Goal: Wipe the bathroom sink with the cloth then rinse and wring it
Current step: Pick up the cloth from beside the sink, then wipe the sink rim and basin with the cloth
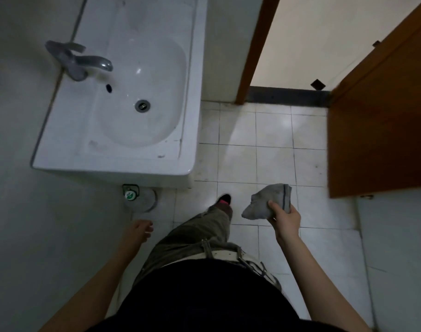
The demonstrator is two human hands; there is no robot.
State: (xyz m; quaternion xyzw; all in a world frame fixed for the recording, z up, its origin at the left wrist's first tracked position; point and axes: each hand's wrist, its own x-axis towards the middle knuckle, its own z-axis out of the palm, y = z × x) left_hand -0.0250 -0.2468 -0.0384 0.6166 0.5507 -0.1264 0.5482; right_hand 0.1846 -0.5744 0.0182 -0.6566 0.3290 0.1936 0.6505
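Observation:
A white rectangular bathroom sink (68, 130) juts from the left wall, with an oval basin, a drain (142, 105) and a grey tap (77, 61) at its wall side. The basin looks dry and no water runs. My right hand (285, 220) is shut on a crumpled grey cloth (268, 201) with a dark stripe, held over the floor to the right of the sink and below its front corner. My left hand (140, 230) hangs low near the wall, below the sink, fingers loosely curled and holding nothing.
White floor tiles (271, 130) spread to the right of the sink. A brown wooden door (377, 130) stands open at the right, with the doorway (300, 44) beyond. A round floor fitting (142, 200) sits under the sink. My leg and shoe (223, 200) step forward.

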